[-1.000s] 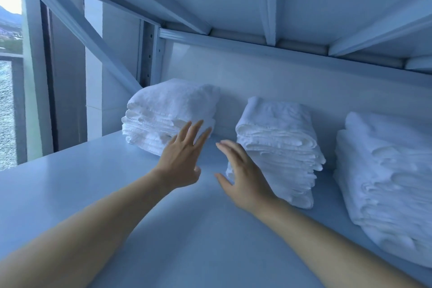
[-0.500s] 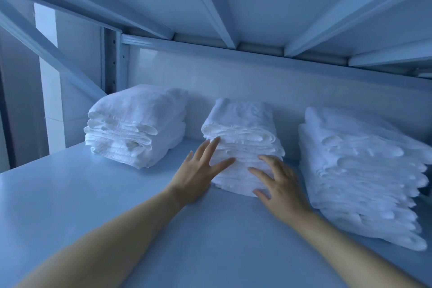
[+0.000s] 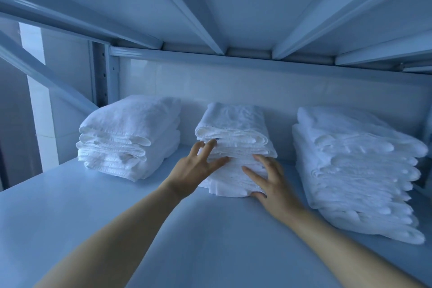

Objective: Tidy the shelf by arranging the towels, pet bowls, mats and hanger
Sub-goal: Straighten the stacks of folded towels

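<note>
Three stacks of folded white towels stand at the back of the shelf board: a left stack, a middle stack and a larger right stack. My left hand has its fingers spread and straight, touching the front left face of the middle stack. My right hand touches the front right face of the same stack, fingers spread, thumb down by the bottom edge. Neither hand grips a towel. No pet bowls, mats or hanger are in view.
The shelf above with its metal ribs hangs low over the towels. A perforated upright post and a diagonal brace stand at the back left. A gap separates each stack from its neighbour.
Both hands have moved forward from open air over the board onto the front of the middle towel stack. The view has shifted left to right, centring that stack.
</note>
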The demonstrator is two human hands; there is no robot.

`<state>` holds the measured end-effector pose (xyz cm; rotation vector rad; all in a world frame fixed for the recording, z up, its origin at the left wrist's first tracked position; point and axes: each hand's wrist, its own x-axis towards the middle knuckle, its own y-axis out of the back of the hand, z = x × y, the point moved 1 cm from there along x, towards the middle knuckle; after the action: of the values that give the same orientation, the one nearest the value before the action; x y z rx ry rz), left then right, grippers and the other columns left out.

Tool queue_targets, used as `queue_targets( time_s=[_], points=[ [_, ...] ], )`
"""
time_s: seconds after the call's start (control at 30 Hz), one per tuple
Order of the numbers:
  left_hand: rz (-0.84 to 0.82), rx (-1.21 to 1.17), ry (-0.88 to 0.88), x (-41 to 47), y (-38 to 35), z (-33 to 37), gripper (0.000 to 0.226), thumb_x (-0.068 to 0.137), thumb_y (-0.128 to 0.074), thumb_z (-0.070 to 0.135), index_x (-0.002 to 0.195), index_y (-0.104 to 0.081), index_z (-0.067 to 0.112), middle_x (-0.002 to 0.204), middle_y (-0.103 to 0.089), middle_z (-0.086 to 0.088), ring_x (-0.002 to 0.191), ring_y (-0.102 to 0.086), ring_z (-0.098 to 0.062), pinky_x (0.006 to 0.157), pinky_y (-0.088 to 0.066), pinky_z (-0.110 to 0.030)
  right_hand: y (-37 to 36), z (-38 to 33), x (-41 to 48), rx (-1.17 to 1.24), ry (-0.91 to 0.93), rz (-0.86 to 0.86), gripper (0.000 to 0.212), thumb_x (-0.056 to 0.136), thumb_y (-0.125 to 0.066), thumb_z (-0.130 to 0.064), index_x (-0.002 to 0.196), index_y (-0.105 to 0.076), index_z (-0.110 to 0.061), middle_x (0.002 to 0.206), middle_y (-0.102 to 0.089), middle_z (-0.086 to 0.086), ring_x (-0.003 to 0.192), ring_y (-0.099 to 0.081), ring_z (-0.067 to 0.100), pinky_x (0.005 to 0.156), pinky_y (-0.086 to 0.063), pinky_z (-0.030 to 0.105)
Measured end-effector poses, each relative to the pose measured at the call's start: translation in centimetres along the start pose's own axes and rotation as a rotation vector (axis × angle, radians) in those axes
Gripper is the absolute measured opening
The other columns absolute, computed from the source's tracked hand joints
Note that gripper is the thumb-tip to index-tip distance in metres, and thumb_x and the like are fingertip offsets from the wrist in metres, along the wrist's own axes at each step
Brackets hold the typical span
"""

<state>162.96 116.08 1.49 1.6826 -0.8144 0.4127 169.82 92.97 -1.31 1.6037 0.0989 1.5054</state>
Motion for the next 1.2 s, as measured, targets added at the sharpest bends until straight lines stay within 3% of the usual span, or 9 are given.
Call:
queue_targets(
  time_s=[0.17, 0.37, 0.47, 0.53, 0.6, 0.73, 0.93, 1.1, 1.2],
  points=[
    [0.008, 0.100, 0.025, -1.9, 0.6, -1.7, 0.096, 0.045, -0.068, -0.016, 0.125, -0.054, 0.034, 0.127, -0.037, -0.010, 0.105, -0.046, -0.031, 0.033, -0.030, -0.019, -1.2, -1.0, 1.4, 0.085, 0.004, -0.003, 0.076, 0.061, -0.085, -0.008, 0.126, -0.051, -0.027, 0.137, -0.033, 0.004, 0.124, -0.036, 0.025, 0.091, -0.049, 0.040],
    [0.025, 0.168, 0.141, -4.1, 1.2, -5.1, 0.100, 0.040, -0.073, -0.016, 0.123, -0.048, 0.031, 0.128, -0.038, -0.016, 0.102, -0.054, -0.037, 0.034, -0.042, -0.025, -3.0, -4.6, 4.9, 0.152, -0.006, -0.069, 0.076, 0.060, -0.083, -0.011, 0.125, -0.051, -0.033, 0.139, -0.027, -0.005, 0.125, -0.029, 0.017, 0.065, -0.058, 0.043],
    [0.031, 0.202, 0.158, -4.9, 1.3, -5.1, 0.097, 0.036, -0.084, -0.005, 0.122, -0.054, 0.027, 0.130, -0.042, -0.018, 0.114, -0.051, -0.040, 0.062, -0.055, -0.037, -3.0, -5.5, 5.2, 0.144, 0.026, -0.056, 0.072, 0.057, -0.085, -0.015, 0.122, -0.057, -0.029, 0.138, -0.032, -0.004, 0.124, -0.033, 0.017, 0.065, -0.058, 0.038],
    [0.033, 0.199, 0.116, -5.2, 1.4, -4.6, 0.087, 0.040, -0.091, 0.013, 0.120, -0.059, 0.024, 0.132, -0.047, -0.020, 0.123, -0.045, -0.039, 0.089, -0.049, -0.046, -2.7, -5.2, 4.7, 0.182, 0.028, -0.022, 0.068, 0.061, -0.085, -0.018, 0.121, -0.057, -0.031, 0.138, -0.036, -0.005, 0.124, -0.036, 0.015, 0.076, -0.057, 0.036],
    [0.055, 0.178, 0.047, -4.9, 1.4, -4.0, 0.085, 0.045, -0.091, 0.025, 0.122, -0.055, 0.024, 0.133, -0.049, -0.019, 0.126, -0.040, -0.036, 0.099, -0.040, -0.050, -2.1, -4.8, 4.2, 0.186, 0.024, 0.020, 0.069, 0.062, -0.085, -0.020, 0.123, -0.053, -0.032, 0.138, -0.037, -0.004, 0.125, -0.039, 0.015, 0.086, -0.052, 0.033],
    [0.061, 0.167, -0.114, -3.4, 0.4, -1.9, 0.085, 0.055, -0.086, 0.018, 0.131, -0.047, 0.028, 0.139, -0.044, -0.010, 0.123, -0.042, -0.029, 0.096, -0.044, -0.044, -0.7, -4.3, 3.9, 0.148, -0.058, 0.035, 0.078, 0.063, -0.084, -0.030, 0.131, -0.045, -0.031, 0.143, -0.026, -0.006, 0.130, -0.030, 0.015, 0.092, -0.043, 0.030],
    [0.113, 0.204, -0.160, -2.6, -0.7, -1.0, 0.094, 0.058, -0.078, 0.004, 0.138, -0.036, 0.029, 0.138, -0.037, -0.004, 0.120, -0.038, -0.027, 0.093, -0.045, -0.045, -0.6, -4.5, 3.4, 0.238, -0.160, -0.137, 0.086, 0.073, -0.077, -0.027, 0.142, -0.028, -0.040, 0.148, 0.003, -0.026, 0.138, -0.017, 0.004, 0.095, -0.036, 0.021],
    [0.126, 0.195, -0.160, -2.7, -0.5, -2.6, 0.090, 0.057, -0.059, -0.007, 0.137, -0.038, 0.029, 0.136, -0.039, -0.003, 0.117, -0.040, -0.027, 0.090, -0.049, -0.044, -1.5, -5.5, 4.5, 0.280, -0.189, -0.177, 0.081, 0.076, -0.075, -0.022, 0.143, -0.031, -0.033, 0.149, 0.008, -0.024, 0.136, -0.026, 0.007, 0.093, -0.032, 0.016],
    [0.123, 0.165, -0.137, -2.9, 0.0, -3.6, 0.089, 0.058, -0.054, -0.011, 0.136, -0.039, 0.030, 0.136, -0.041, -0.002, 0.116, -0.047, -0.027, 0.085, -0.052, -0.039, -2.2, -6.2, 5.5, 0.283, -0.197, -0.187, 0.077, 0.078, -0.073, -0.021, 0.142, -0.033, -0.030, 0.154, 0.003, -0.017, 0.136, -0.029, 0.011, 0.096, -0.039, 0.022]
  ],
)
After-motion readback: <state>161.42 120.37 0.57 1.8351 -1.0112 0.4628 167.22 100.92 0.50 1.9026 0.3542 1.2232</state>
